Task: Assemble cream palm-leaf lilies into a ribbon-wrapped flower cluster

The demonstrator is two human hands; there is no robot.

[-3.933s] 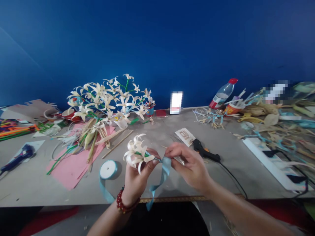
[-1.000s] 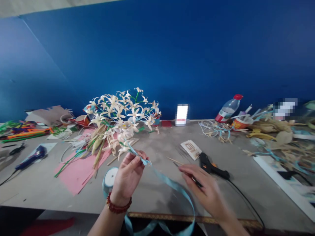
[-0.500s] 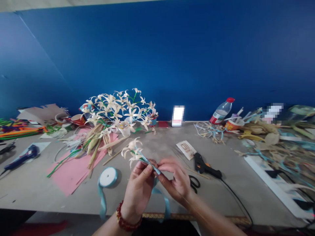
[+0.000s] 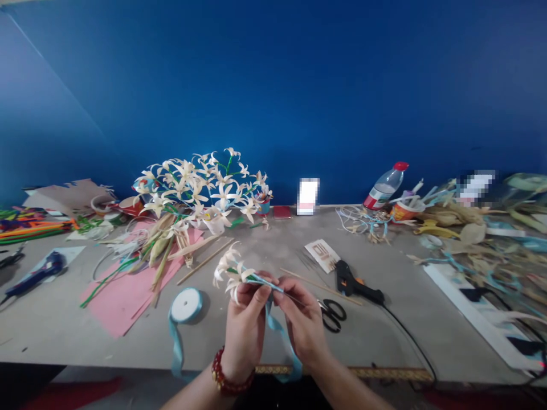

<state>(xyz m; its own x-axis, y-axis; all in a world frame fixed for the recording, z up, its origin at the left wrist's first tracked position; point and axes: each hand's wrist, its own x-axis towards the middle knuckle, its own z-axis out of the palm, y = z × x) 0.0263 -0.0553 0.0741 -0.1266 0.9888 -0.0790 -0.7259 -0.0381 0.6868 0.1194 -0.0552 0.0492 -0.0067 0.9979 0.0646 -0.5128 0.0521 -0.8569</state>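
My left hand [image 4: 245, 324], with a red bead bracelet at the wrist, is closed round the stem of a small cream paper flower sprig [image 4: 229, 270] held above the table's front edge. My right hand [image 4: 301, 322] touches it from the right and pinches the light blue ribbon [image 4: 277, 330] wound on the stem. The ribbon hangs down past the table edge and runs back to its white spool [image 4: 186, 298] lying left of my left hand. Black scissors [image 4: 331, 313] lie just right of my right hand.
A black glue gun [image 4: 354, 283] and its cord lie right of the scissors. A large cream flower bouquet [image 4: 200, 188], pink paper [image 4: 123, 290], a blue glue gun [image 4: 36, 273], a bottle [image 4: 384, 185] and a white power strip [image 4: 478, 322] are spread over the grey table [image 4: 265, 239].
3.9 s ago both hands wound ribbon on the sprig. One second ago my right hand was out by the scissors, ribbon trailing; it has come back to the stem, and the scissors lie on the table.
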